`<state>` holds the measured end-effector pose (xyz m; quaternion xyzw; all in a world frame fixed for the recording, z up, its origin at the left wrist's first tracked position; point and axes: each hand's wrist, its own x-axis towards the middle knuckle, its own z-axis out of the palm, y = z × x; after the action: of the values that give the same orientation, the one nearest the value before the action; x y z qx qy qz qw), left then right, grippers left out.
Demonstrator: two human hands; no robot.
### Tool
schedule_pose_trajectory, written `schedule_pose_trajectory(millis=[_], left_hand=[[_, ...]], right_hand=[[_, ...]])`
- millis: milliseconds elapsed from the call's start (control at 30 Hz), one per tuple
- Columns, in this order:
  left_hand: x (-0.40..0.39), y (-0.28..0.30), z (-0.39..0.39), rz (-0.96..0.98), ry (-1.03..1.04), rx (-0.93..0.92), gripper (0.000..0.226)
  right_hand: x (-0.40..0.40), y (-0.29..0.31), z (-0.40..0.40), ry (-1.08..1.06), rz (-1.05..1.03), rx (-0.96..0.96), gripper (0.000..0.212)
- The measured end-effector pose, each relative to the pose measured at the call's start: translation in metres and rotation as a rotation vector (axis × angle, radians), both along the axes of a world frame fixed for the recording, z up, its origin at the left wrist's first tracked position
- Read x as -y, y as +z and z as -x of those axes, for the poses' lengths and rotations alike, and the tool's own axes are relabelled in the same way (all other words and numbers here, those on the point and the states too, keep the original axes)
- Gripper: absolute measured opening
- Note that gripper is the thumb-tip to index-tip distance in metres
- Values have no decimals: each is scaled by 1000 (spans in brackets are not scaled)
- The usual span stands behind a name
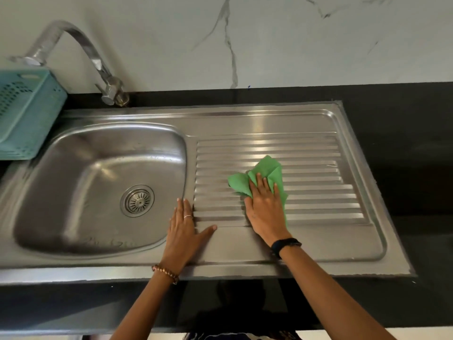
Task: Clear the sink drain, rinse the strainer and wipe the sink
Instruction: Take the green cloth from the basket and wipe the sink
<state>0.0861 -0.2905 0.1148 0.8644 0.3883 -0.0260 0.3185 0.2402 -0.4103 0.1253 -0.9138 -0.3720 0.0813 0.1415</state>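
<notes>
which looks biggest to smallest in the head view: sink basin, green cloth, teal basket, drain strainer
1. sink basin
2. teal basket, partly cut off by the frame edge
3. green cloth, partly under the right hand
4. drain strainer

Green cloth (267, 175) under right hand (266, 212)

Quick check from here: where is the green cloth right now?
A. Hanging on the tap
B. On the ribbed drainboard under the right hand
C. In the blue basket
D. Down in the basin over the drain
B: the right hand presses the green cloth flat on the ribbed drainboard, while the left hand rests bare beside the basin.
</notes>
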Motion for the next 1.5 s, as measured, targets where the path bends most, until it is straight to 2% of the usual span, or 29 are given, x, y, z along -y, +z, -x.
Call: schedule_pose_trajectory(millis=[167,367,500,667,933,1100,1200,1400,1500], left_hand=[[-16,0,10,140,2,136,104],[-20,3,17,150,-21,191,104],[-2,9,24,104,0,90,108],[27,17,16,-39,17,-60,105],[112,15,-59,-89,-244,-81,104],[159,8,-106,-94,-434,-115,90],[168,7,-113,-125,-426,-142,86],[152,7,-91,-164,-364,-153,83],[129,8,-69,-189,-252,-129,81]], right_hand=[[-52,-2,34,87,-34,-42,49],[-90,-6,55,238,-70,-79,47],[-84,-7,58,410,-30,-65,49],[-56,-6,52,508,-7,-47,51],[61,-5,-26,245,-23,-22,49],[126,6,-79,59,27,-41,46],[158,13,-98,-20,49,-75,46],[190,14,-94,-117,153,43,46],[188,8,-71,-200,60,19,48]])
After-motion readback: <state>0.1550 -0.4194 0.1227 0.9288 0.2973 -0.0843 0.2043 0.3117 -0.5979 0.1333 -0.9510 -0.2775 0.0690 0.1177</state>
